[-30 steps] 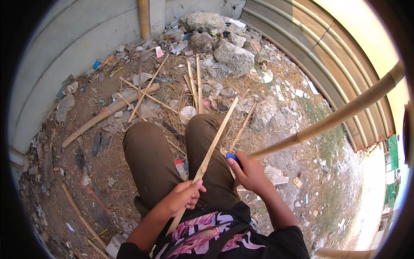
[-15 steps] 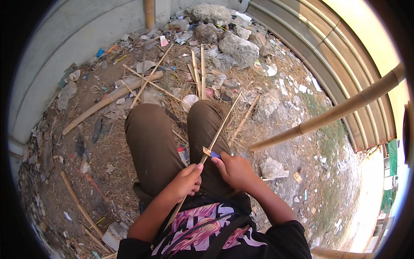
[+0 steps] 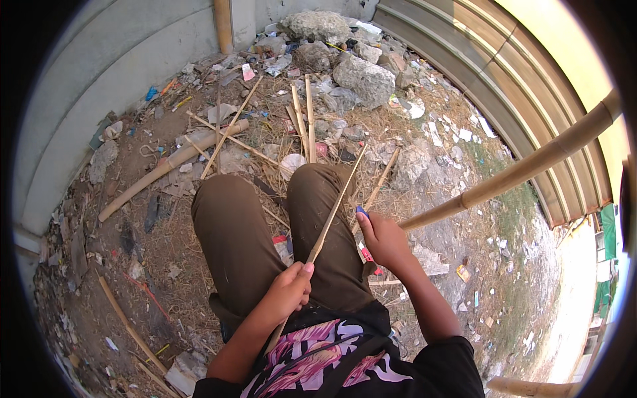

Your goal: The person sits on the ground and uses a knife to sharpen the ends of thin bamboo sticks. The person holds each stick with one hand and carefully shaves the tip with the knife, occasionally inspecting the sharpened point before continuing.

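Note:
My left hand (image 3: 286, 290) is closed around a long thin bamboo strip (image 3: 330, 222). The strip slants across my lap, its lower end against my shirt and its tip beyond my right knee. Just right of the strip and apart from it, my right hand (image 3: 385, 244) is closed on a small blue-handled tool. Only the blue end (image 3: 361, 211) of it shows clearly above my thumb; its working part I cannot make out. Both hands are over my brown trousers (image 3: 232, 232).
Split bamboo pieces (image 3: 302, 123) and a thick bamboo pole (image 3: 169, 166) lie ahead on littered ground. Another pole (image 3: 511, 169) slants in from the right. Rocks (image 3: 363, 78) are piled by the grey wall (image 3: 113, 79); corrugated metal sheeting (image 3: 491, 93) stands at right.
My right hand has moved up and right with the blue tool, away from the bamboo strip it was against. My left hand keeps its hold on the strip.

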{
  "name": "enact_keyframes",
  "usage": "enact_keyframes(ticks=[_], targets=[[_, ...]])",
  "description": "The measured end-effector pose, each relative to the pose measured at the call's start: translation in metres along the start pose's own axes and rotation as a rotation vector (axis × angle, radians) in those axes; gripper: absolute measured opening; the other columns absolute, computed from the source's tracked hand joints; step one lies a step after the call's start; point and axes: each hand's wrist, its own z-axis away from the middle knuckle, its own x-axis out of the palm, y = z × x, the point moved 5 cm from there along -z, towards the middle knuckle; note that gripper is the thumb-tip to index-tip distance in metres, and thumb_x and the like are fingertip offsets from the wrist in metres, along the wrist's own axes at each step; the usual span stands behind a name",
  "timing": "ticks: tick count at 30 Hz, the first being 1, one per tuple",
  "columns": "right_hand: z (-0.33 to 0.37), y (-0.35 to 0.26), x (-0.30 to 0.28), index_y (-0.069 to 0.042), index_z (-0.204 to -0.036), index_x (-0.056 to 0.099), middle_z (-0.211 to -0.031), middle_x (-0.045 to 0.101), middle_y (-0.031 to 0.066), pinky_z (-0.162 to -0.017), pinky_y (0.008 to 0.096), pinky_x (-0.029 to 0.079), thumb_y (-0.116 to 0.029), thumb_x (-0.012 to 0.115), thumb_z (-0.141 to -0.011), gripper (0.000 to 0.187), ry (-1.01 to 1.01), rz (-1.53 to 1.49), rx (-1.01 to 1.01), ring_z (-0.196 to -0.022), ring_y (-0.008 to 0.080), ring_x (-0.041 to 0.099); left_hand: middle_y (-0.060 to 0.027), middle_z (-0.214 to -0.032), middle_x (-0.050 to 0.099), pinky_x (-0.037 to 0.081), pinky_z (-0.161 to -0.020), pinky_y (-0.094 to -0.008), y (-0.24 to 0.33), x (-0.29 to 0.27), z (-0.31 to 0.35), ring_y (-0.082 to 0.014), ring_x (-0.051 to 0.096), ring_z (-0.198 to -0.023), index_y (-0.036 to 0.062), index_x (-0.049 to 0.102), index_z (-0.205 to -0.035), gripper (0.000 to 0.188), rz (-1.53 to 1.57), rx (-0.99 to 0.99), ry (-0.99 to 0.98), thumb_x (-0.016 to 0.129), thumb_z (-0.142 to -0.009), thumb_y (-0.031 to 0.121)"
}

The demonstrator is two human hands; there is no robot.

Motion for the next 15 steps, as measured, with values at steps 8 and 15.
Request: enact_keyframes(ticks=[8, 15], targets=[[0.044, -0.045, 0.017, -0.004, -0.086, 0.056, -0.060, 0.059, 0.0209, -0.054, 0.0527, 0.048, -0.045, 0.049, -0.101, 0.044, -0.210, 0.114, -0.230, -0.058, 0.0438, 0.062, 0.0045, -0.073, 0.042, 0.030, -0.047, -0.0186, 0.000, 0.001, -0.001, -0.0014, 0.037, -0.058, 0.0124, 0.045, -0.091, 0.032, -0.109, 0.084, 0.056, 0.056, -0.103, 0.040], [0.033, -0.028, 0.027, -0.005, -0.085, 0.056, -0.057, 0.061, 0.0183, -0.050, 0.0487, 0.049, -0.048, 0.049, -0.101, 0.046, -0.174, 0.186, -0.249, -0.053, 0.0395, 0.063, 0.0012, -0.075, 0.050, 0.036, -0.047, -0.0200, -0.003, -0.004, -0.006, -0.0032, 0.045, -0.061, 0.0103, 0.046, -0.092, 0.035, -0.284, 0.136, 0.116, 0.055, -0.102, 0.043]])
